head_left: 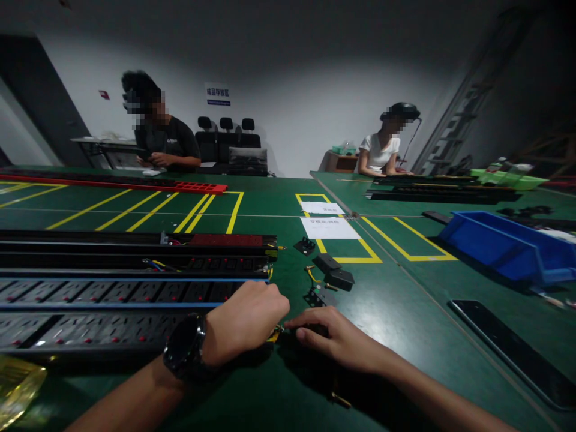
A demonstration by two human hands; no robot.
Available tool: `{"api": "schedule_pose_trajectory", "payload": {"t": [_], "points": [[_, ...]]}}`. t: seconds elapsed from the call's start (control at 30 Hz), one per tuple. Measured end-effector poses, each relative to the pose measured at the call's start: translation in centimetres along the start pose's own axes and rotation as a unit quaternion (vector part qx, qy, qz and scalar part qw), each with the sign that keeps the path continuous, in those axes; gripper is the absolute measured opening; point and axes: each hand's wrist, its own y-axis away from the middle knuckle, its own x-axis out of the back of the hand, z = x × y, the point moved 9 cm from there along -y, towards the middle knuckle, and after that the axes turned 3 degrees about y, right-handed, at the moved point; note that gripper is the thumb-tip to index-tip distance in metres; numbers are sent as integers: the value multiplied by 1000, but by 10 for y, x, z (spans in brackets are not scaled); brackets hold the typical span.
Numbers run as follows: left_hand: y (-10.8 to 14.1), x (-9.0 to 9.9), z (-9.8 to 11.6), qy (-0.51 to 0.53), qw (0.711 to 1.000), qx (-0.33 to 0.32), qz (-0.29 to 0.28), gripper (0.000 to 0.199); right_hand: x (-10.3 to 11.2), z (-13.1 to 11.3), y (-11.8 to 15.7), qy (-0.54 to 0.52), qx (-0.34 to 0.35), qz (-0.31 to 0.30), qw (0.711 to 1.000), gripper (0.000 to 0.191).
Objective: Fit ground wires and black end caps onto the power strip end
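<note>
at the near end of the lowest socket strip (pixel 112 327), both of my hands work close together over the green tabletop (pixel 387 384). the left hand (pixel 247 315) is curled, knuckles up; whether its fingertips grip anything cannot be told, as they are hidden. the right hand (pixel 335 336) is loosely bent, index finger reaching to the small metal-and-yellow piece (pixel 273 335) between the hands; contact or grip cannot be confirmed. judged by posture, the step in hand is fine fitting or adjustment at the strip end; any further move there calls for steady support by one hand and precise fingertip alignment by the other. two black blocks (pixel 327 263) (pixel 339 279) and a yellow wire (pixel 312 275) lie beyond the hands. containers: the blue bin (pixel 499 246) is at the right, interior largely hidden by its wall, contents not determinable. the light-green basket (pixel 535 182) is farther back, with clear bottle-like items at it; whether they stand inside or behind cannot be told.
</note>
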Motion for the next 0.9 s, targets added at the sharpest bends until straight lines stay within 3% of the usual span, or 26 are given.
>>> {"api": "schedule_pose_trajectory", "payload": {"t": [0.13, 0.43, 0.9], "points": [[2, 3, 2, 9, 1000, -1, 23, 20, 0, 2, 1, 14, 2, 1, 1000, 40], [3, 9, 9, 9, 1000, 4, 10, 17, 1, 3, 3, 19, 15, 6, 1000, 37], [-2, 3, 1, 0, 1000, -12, 23, 16, 1, 1, 2, 34, 21, -1, 999, 37]]}}
